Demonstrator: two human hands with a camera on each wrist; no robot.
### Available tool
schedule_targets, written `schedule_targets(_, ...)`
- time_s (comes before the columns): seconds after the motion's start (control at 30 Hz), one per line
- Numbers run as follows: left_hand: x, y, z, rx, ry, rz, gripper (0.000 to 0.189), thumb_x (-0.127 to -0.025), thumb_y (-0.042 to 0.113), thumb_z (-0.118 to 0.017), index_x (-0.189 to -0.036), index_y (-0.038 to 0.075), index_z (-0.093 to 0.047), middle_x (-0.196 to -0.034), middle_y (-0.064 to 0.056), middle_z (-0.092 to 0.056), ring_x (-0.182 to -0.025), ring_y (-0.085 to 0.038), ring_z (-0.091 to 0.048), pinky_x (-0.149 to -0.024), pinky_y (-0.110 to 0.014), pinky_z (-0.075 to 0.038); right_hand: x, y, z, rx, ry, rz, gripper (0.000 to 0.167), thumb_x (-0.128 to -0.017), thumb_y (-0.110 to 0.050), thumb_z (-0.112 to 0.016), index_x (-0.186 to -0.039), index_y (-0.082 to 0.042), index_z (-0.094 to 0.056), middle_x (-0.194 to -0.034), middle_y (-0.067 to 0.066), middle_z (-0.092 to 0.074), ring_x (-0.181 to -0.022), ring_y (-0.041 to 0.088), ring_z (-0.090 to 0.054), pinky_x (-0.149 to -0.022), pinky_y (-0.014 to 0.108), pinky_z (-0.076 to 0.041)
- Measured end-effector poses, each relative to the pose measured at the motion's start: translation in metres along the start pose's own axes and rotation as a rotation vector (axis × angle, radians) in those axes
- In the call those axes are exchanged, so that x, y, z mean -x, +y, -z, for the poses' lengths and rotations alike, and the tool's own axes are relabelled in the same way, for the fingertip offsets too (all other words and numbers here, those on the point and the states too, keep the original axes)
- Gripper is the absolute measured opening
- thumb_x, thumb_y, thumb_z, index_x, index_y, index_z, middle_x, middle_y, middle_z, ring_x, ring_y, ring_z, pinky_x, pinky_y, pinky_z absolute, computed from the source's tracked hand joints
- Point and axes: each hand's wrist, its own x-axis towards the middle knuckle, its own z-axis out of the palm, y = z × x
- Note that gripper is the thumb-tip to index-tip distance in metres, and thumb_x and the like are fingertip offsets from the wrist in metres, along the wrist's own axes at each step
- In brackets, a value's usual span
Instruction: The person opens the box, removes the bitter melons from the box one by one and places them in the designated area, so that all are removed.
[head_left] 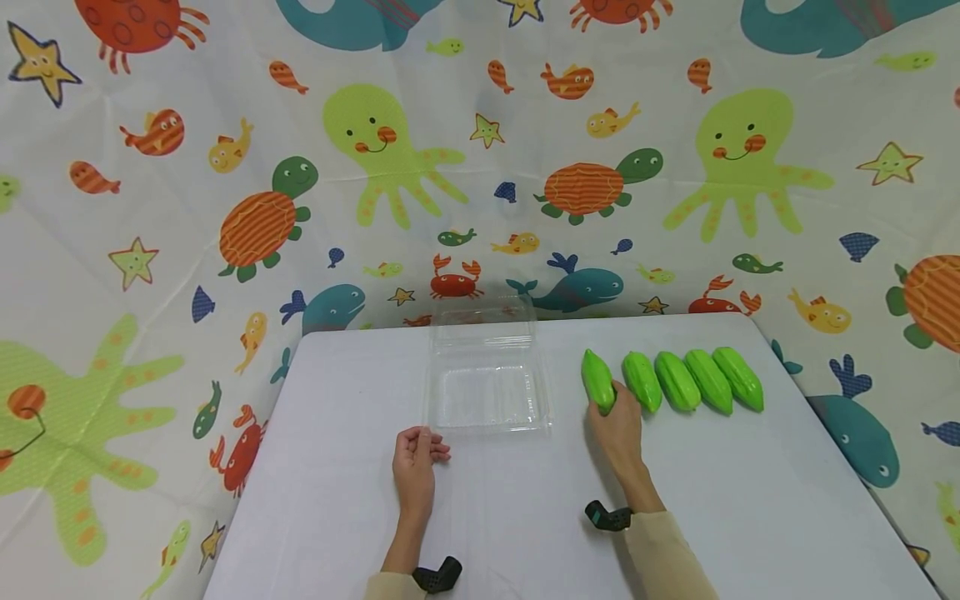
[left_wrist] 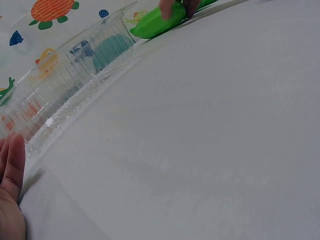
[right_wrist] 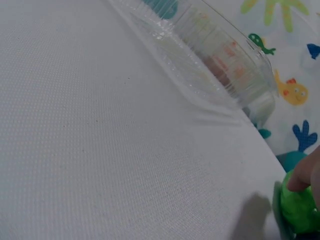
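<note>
In the head view my right hand (head_left: 618, 425) grips the near end of a bright green, ridged star fruit (head_left: 597, 379), the leftmost of a row. The right wrist view shows a finger and thumb on that green fruit (right_wrist: 298, 207) at its right edge. Left of it a clear plastic clamshell box (head_left: 487, 398) stands with its lid (head_left: 482, 321) raised at the back. My left hand (head_left: 416, 467) is at the box's front left corner, its fingers relaxed and fingertips right at the rim. In the left wrist view those fingers (left_wrist: 12, 165) show beside the box wall (left_wrist: 75, 75).
Several more green star fruits (head_left: 677, 382) lie side by side to the right of the gripped one. A white cloth covers the table (head_left: 322, 467). Behind its far edge hangs a curtain (head_left: 480, 175) printed with sea animals. Each wrist wears a black camera mount (head_left: 438, 575).
</note>
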Motion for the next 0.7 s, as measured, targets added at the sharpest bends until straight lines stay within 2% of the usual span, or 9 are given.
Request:
schedule_targets(0.43,0.0003,0.0001,-0.0010,-0.003,-0.002,0.009,0.029,-0.105,0.029,-0.053,-0.113,0.001,-0.053,-0.096,-0.026,-0.064,-0.070,-0.013,-0.068,-0.065,-0.026,-0.063,-0.0002,-0.0004,0.0022,0.008,0.001,-0.010,0.060,-0.091,-0.013,-0.062,-0.142,0.012,-0.042,-0.136,0.033,-0.052,-0.125,0.046,-0.050,-0.103,0.059,-0.045)
schedule_targets(0.7,0.0018,0.0038,-0.0003,-0.008,-0.006,0.038,0.024,-0.106,0.024,-0.051,-0.116,0.003,-0.051,-0.098,-0.025,-0.064,-0.072,-0.016,-0.069,-0.068,-0.028,-0.064,-0.0016,-0.0022,0.0066,0.031,-0.015,-0.006,0.063,-0.092,-0.015,-0.063,-0.144,0.012,-0.039,-0.140,0.033,-0.049,-0.131,0.047,-0.045,-0.110,0.058,-0.041)
